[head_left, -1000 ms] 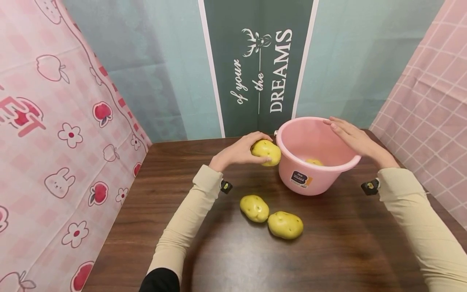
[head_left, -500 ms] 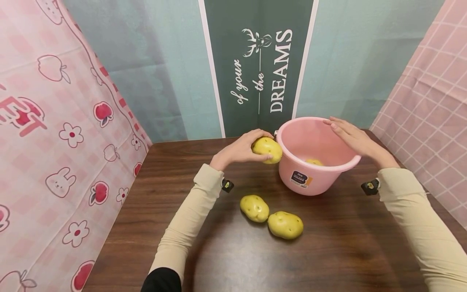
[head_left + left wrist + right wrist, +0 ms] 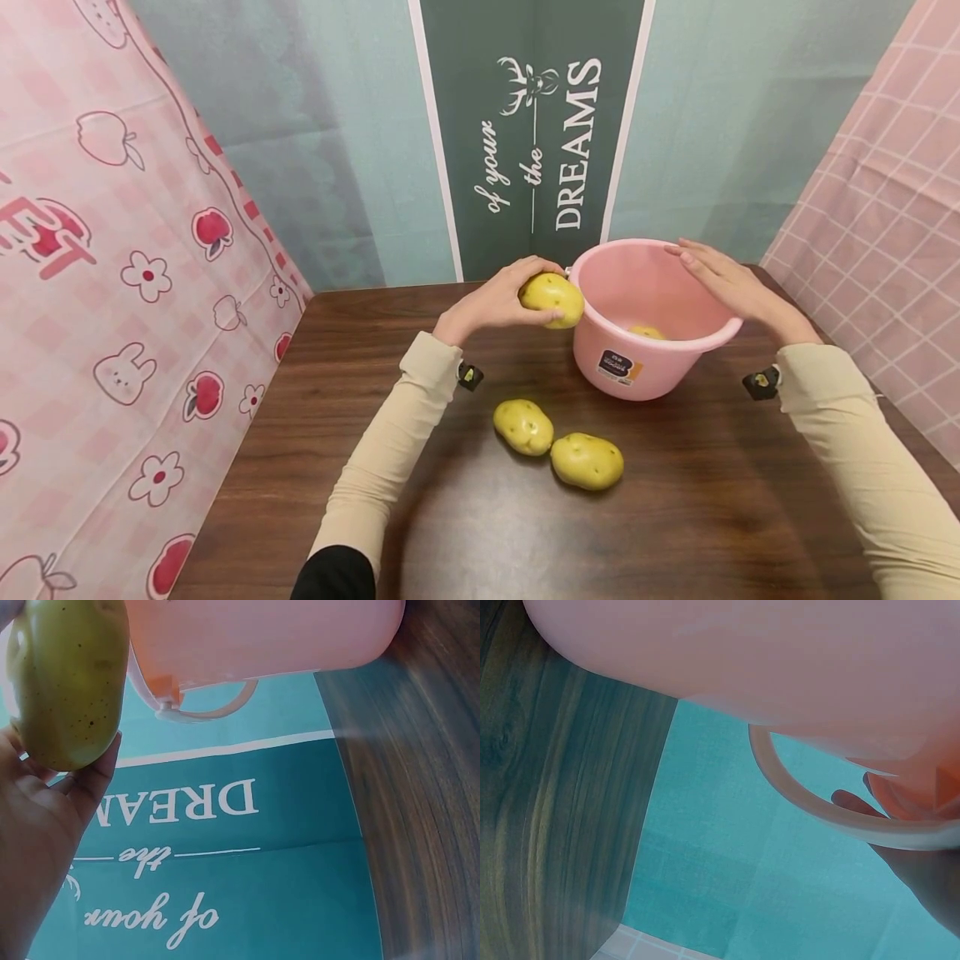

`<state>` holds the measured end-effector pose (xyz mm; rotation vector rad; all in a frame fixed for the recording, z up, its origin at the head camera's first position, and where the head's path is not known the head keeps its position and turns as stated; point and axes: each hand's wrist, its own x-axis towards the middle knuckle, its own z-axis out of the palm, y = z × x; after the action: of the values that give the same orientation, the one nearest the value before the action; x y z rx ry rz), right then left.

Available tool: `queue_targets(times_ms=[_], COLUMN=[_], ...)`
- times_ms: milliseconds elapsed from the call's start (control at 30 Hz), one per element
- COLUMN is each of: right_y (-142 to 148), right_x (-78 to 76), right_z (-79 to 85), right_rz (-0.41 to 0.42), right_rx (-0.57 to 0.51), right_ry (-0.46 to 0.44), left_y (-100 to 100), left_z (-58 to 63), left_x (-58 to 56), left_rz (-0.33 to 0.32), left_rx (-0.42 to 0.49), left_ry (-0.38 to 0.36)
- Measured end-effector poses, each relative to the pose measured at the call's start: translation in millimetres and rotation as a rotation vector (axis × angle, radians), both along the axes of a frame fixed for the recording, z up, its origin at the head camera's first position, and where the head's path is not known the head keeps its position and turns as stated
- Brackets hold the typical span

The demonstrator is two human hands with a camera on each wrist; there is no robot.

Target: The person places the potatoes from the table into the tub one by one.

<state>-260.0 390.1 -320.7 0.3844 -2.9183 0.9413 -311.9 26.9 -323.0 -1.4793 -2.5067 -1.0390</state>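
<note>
My left hand grips a yellow potato, thumb at its near side and fingers round the back. In the head view the potato overlaps the left rim of a pink bucket; the left wrist view has this potato raised beside the bucket's outer wall. My right hand rests across the bucket's right rim with its fingers straight. Part of another potato shows inside the bucket. Two more, a left potato and a right potato, lie end to end on the table.
The brown wooden table ends at a green and teal backdrop behind the bucket. Pink cloths hang at the left and right. The bucket's pale handle hangs at its side in the right wrist view.
My left hand has risen slightly and moved a little right with the potato, closer over the bucket's left rim. The right hand, the bucket and the potatoes on the table stay put.
</note>
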Motion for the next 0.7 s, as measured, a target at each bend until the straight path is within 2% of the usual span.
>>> queue_targets(times_ms=[433, 700], right_y=[-1.7, -2.6], right_x=[1.2, 1.3], right_z=[0.9, 1.3], right_rz=[-0.001, -0.003], right_rx=[-0.006, -0.002], right_ry=[-0.004, 0.002], left_y=[5.8, 10.4], left_z=[6.0, 11.6], left_x=[-2.8, -3.7], left_rz=[-0.028, -0.022], left_rx=[0.020, 0.008], left_ry=[0.017, 0.040])
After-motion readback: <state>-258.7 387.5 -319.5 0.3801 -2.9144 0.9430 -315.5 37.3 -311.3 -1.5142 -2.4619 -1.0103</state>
